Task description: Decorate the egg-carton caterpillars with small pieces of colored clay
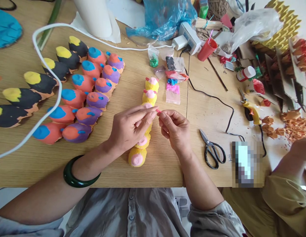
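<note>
Between my two hands is a small piece of red clay (158, 111), touched by the fingertips of both. My left hand (130, 126), with a dark green bangle (71, 172) on its wrist, has thumb and fingers pressed together at the piece. My right hand (174, 126) pinches it from the other side with thumb and forefinger. Below them runs a row of yellow clay-covered bumps (137, 158) with pink round patches; my left hand hides its middle. The two far bumps (150, 95) carry small red bits on top.
Rows of black-and-yellow, red-and-blue and purple-and-orange bumps (87, 115) stand left, crossed by a white cable (59, 89). Clay packets (173, 89) lie behind my hands. Right are scissors (212, 149), a yellow glue gun (251, 112) and another person's arm (288, 161).
</note>
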Demonstrator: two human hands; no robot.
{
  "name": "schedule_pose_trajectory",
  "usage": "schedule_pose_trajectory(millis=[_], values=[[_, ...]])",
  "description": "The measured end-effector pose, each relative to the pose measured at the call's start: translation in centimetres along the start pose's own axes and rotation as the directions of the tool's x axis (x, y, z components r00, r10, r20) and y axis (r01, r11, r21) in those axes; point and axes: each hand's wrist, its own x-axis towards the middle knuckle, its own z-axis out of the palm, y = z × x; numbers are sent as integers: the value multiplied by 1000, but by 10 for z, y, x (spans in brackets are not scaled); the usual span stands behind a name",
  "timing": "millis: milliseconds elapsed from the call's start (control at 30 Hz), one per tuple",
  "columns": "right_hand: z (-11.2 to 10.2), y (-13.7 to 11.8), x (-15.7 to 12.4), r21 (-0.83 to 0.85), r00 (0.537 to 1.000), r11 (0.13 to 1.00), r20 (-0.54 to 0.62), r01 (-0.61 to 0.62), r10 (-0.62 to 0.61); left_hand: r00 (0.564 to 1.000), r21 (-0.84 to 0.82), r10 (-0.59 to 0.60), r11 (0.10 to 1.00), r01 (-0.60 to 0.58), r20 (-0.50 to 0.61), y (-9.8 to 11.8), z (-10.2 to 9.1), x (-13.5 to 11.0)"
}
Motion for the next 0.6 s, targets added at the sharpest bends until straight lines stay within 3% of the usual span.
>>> schedule_pose_trajectory(millis=[133, 300, 600], values=[[-1, 1, 0, -29, 1000, 1000, 0, -8, 8, 995, -65, -97, 993, 94, -32, 1, -1, 3], [-1, 3, 0, -67, 999, 998, 42, 3, 0, 969, -231, -242, 942, 245, 45, 4, -1, 5], [-2, 4, 0, -18, 995, 999, 92, -47, 49, 993, -158, -112, 982, 107, -25, 6, -4, 6]])
